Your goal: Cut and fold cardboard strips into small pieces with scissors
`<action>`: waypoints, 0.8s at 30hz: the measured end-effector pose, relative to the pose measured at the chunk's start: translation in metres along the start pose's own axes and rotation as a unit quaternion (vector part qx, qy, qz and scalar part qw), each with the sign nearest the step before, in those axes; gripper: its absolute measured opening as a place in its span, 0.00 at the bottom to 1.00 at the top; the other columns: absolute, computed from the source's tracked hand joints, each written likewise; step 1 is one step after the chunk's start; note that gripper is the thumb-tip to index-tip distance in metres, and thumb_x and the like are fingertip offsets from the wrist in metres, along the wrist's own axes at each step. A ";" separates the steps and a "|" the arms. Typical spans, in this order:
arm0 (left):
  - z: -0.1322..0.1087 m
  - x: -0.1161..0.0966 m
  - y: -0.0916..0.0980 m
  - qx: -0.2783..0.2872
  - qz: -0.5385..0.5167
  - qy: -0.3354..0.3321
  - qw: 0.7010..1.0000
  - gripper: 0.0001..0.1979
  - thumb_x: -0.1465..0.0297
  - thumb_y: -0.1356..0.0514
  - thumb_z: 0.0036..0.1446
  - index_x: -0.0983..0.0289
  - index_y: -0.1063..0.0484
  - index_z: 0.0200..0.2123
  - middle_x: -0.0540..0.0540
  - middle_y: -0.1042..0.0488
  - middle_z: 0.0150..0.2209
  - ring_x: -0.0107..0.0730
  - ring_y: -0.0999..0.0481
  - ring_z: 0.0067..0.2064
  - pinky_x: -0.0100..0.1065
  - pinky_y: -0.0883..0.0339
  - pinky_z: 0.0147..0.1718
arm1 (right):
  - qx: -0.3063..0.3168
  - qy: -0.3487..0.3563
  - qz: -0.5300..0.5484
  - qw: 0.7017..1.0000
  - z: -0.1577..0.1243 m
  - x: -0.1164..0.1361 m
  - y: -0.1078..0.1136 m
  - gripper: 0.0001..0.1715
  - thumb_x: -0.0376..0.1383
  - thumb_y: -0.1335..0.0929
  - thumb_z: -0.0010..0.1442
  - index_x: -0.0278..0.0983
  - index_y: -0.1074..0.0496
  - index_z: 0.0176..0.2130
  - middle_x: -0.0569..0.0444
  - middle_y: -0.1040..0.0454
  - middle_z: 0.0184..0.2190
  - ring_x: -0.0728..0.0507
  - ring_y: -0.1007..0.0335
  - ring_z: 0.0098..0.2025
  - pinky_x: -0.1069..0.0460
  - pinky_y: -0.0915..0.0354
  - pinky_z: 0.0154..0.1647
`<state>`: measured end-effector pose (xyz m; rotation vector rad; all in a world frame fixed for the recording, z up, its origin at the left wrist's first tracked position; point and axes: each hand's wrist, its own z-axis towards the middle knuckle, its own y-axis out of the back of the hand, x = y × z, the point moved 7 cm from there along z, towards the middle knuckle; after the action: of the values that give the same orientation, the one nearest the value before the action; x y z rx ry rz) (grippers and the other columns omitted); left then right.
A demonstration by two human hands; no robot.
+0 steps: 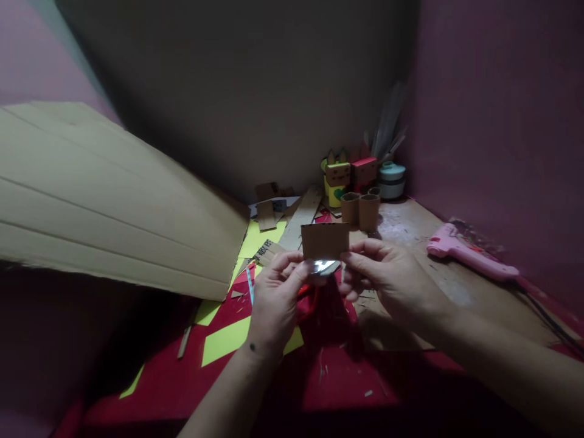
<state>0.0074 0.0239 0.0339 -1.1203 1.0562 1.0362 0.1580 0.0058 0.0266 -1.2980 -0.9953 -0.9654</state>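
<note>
A small rectangular piece of brown cardboard point(325, 241) is held up between my two hands, over the red table. Its lower left corner is pinched between the thumb and fingers of my left hand point(279, 299). At the lower right corner, my right hand point(381, 271) grips it the same way. Just under the cardboard is a shiny, bright strip point(325, 267), too glaring to identify. A red looped object point(309, 299) shows below my left fingertips, partly hidden; I cannot tell whether it joins the shiny strip.
A pink glue gun point(469, 252) lies at right, its cord trailing forward. Cardboard tubes point(368, 213), a yellow animal-faced figure point(337, 179), a red one point(364, 173) and a lidded pot point(391, 180) stand behind. Yellow paper point(225, 342) and scraps lie left, below a large cardboard sheet point(137, 207).
</note>
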 end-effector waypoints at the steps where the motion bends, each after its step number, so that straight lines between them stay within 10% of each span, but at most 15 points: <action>1: -0.001 0.000 0.002 -0.009 0.033 0.000 0.999 0.07 0.69 0.34 0.50 0.65 0.26 0.33 0.49 0.26 0.23 0.23 0.27 0.23 0.25 0.31 0.24 | -0.005 -0.009 0.008 1.000 -0.001 -0.002 0.000 0.09 0.40 0.30 0.54 0.36 0.28 0.33 0.56 0.27 0.21 0.48 0.29 0.23 0.52 0.31 0.25; 5: -0.006 0.001 0.000 -0.008 0.084 0.013 0.996 0.08 0.68 0.36 0.51 0.65 0.25 0.34 0.45 0.33 0.16 0.21 0.35 0.15 0.22 0.41 0.13 | -0.015 0.014 -0.014 1.000 -0.004 -0.001 -0.002 0.08 0.38 0.29 0.53 0.35 0.27 0.31 0.53 0.24 0.26 0.47 0.26 0.29 0.52 0.29 0.33; 24: 0.010 0.011 -0.007 -0.074 -0.058 0.000 0.996 0.10 0.73 0.31 0.40 0.69 0.28 0.25 0.54 0.24 0.21 0.31 0.22 0.23 0.30 0.27 0.26 | -0.077 0.095 0.051 0.991 0.018 -0.003 0.002 0.12 0.35 0.26 0.43 0.36 0.33 0.21 0.56 0.26 0.20 0.44 0.25 0.25 0.47 0.28 0.33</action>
<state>0.0177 0.0335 0.0254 -1.2871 0.9150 1.0345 0.1586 0.0238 0.0238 -1.3425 -0.7127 -1.0821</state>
